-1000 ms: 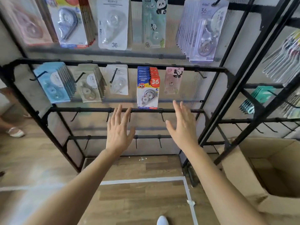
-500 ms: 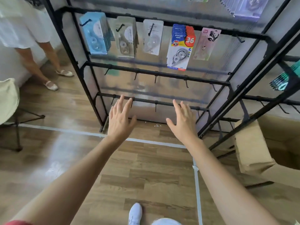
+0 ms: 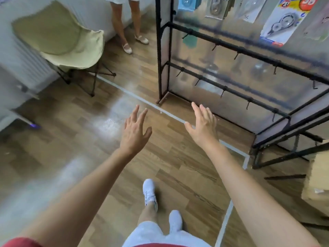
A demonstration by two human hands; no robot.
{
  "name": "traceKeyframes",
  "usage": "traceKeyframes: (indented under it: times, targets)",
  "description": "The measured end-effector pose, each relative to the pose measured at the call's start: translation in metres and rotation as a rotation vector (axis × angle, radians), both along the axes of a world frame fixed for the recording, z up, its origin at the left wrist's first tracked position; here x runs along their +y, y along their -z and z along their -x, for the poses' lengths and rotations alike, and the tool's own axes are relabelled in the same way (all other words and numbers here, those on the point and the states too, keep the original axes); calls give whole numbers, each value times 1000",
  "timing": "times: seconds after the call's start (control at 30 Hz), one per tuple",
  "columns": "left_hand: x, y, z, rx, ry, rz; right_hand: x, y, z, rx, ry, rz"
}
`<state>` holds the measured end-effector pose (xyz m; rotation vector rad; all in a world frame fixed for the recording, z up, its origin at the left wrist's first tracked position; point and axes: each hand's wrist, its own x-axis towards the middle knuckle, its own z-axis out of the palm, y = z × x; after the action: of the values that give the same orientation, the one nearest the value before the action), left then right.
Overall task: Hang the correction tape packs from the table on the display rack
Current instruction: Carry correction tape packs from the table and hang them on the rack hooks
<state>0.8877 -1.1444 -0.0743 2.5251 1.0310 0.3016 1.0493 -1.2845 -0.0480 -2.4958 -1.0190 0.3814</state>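
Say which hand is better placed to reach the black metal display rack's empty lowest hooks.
Right: the open right hand hangs near the lowest bar of the black rack; the open left hand is farther left, over wooden floor.

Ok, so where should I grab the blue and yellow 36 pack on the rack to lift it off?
Probably pinch the 36 pack by the flat card at its lower corner, coming from the front with the thumb on the face. That edge hangs free below the bulging blister. Its hook is out of view.
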Motion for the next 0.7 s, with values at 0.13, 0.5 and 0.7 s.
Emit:
traceKeyframes:
  times: [0.13, 0.5, 0.7]
  targets:
    - [6, -1, 71, -5, -170, 28, 30, 0, 55, 32, -165, -5]
    - [59, -1, 299, -7, -503, 63, 151, 1, 249, 45, -471, 10]
    - [96, -15, 452, -44, -689, 76, 224, 2, 398, 30, -633, 2]
